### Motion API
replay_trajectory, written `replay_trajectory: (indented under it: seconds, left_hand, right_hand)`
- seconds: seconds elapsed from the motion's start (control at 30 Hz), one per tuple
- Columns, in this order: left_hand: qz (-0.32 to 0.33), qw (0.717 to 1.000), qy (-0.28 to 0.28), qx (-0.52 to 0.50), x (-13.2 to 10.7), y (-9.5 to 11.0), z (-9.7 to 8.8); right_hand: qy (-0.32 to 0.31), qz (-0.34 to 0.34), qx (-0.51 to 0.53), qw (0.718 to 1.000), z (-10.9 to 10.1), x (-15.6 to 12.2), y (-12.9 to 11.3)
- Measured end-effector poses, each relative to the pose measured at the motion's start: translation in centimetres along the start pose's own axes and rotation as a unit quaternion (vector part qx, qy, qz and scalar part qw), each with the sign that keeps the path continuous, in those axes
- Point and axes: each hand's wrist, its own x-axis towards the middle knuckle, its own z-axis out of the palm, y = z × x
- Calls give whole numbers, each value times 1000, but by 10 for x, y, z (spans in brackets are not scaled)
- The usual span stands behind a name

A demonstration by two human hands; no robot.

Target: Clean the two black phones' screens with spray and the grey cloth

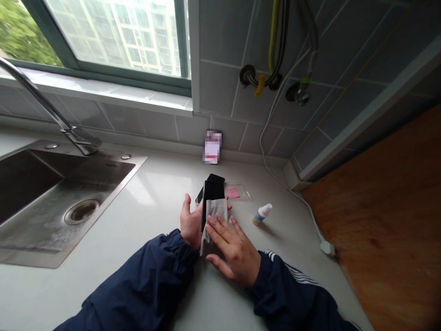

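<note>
My left hand (190, 224) holds a black phone (212, 188) from beneath, fingers curled around its edge, screen tilted up above the white counter (161, 193). A grey cloth (215, 212) lies over the lower part of the phone. My right hand (232, 248) rests flat on that cloth, fingers stretched and pressing it against the screen. Both arms wear dark blue sleeves.
A steel sink (51, 202) with a tap (51, 115) sits at the left. A small spray bottle (261, 214) and a clear packet with a pink label (236, 192) lie right of the phone. A white cable (303, 202) runs along the counter to a wooden surface (389, 220).
</note>
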Motion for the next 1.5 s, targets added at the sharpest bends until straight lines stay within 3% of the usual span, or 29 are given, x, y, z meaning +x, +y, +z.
replay_trajectory:
  seconds: [0.17, 0.37, 0.7, 1.03, 1.33, 1.5]
  left_hand:
    - [24, 1000, -9, 8, 1, 1, -3]
    - [0, 999, -16, 35, -1, 1, -9]
    - [-48, 998, -47, 22, -1, -3, -9]
    - [-12, 1000, -12, 15, -7, 1, 1]
    - [1, 999, -31, -19, -4, 1, 3]
    - [2, 1000, 19, 2, 1, -5, 1]
  right_hand:
    - [-16, -19, 25, 999, -1, -1, -2]
    - [-38, -49, 30, 998, 1, -1, -6]
    - [19, -10, 1, 1000, 3, -1, -3]
    - [47, -71, 35, 996, 3, -4, -2]
    - [81, -13, -6, 997, -1, -1, -2]
    - [105, 41, -20, 993, 3, -3, 2]
